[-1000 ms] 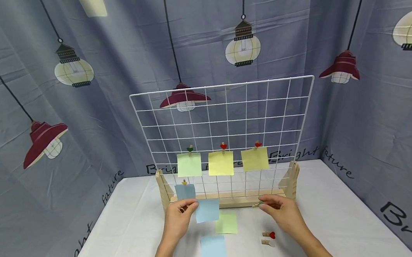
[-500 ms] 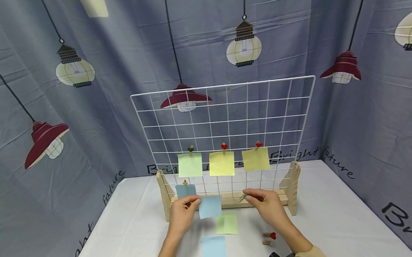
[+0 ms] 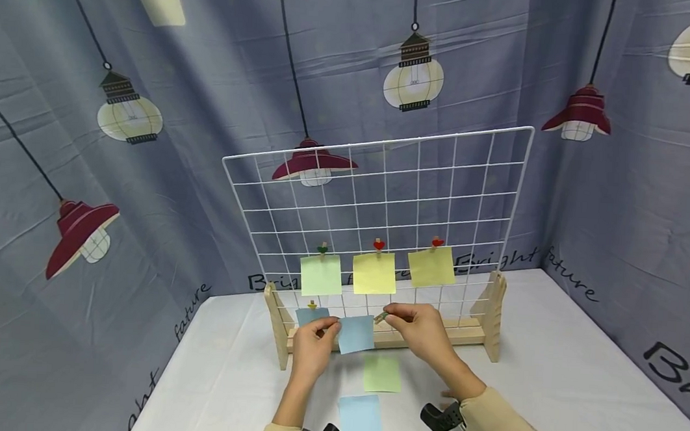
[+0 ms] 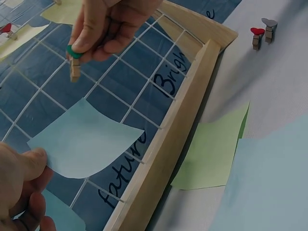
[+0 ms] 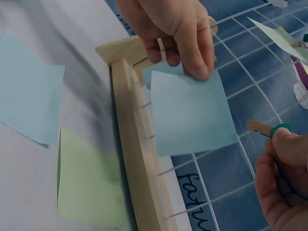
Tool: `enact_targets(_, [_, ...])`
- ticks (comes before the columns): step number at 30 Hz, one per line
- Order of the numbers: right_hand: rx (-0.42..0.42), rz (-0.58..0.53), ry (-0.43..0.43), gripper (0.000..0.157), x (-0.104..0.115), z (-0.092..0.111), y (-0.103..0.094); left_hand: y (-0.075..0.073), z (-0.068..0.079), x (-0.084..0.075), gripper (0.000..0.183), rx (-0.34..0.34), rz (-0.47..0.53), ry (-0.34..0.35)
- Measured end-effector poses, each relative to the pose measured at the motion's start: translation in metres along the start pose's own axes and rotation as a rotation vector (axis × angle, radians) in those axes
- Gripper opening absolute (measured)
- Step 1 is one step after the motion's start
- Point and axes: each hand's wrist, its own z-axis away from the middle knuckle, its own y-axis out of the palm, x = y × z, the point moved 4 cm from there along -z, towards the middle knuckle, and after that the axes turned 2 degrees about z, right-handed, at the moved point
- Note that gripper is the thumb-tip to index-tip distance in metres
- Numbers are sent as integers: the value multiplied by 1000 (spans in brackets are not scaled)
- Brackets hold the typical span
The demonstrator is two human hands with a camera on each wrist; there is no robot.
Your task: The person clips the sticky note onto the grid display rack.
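My left hand (image 3: 312, 352) pinches a blue sticky note (image 3: 356, 334) by its left edge, in front of the lower part of a white wire grid (image 3: 418, 180). Between thumb and finger of my right hand (image 3: 423, 332) is a small wooden clothespin (image 5: 260, 127) with a green ornament, its free end pointing at the note's upper right corner, a small gap apart. Behind my left hand another blue note (image 3: 310, 314) hangs from a yellow-topped clothespin (image 3: 312, 303). Higher on the grid, clothespins hold a pale green note (image 3: 321, 275) and two yellow notes (image 3: 374, 273).
A wooden base (image 3: 462, 334) carries the grid on the white table (image 3: 213, 378). In front lie a green note (image 3: 381, 373) and a blue note (image 3: 361, 419). Two clothespins, one with a red heart (image 4: 257, 38) and one with a grey heart (image 4: 269, 30), lie to the right.
My right hand has moved left with the green clothespin, up to the blue note. My left hand has raised the note slightly, toward the grid.
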Motion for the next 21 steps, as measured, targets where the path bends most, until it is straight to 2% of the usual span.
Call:
enact_targets(6, [-47, -17, -40, 14, 7, -11, 13, 2, -4, 0, 8, -45, -37, 22])
enact_targets(10, [-77, -18, -60, 13, 11, -16, 22, 5, -8, 1, 8, -72, -42, 13])
enact_targets(16, [-141, 9, -70, 11, 15, -21, 31, 9, -11, 3, 7, -79, -20, -5])
enact_targets(21, [-175, 58, -128, 9, 18, -22, 36, 10, -13, 3, 6, -89, -25, 7])
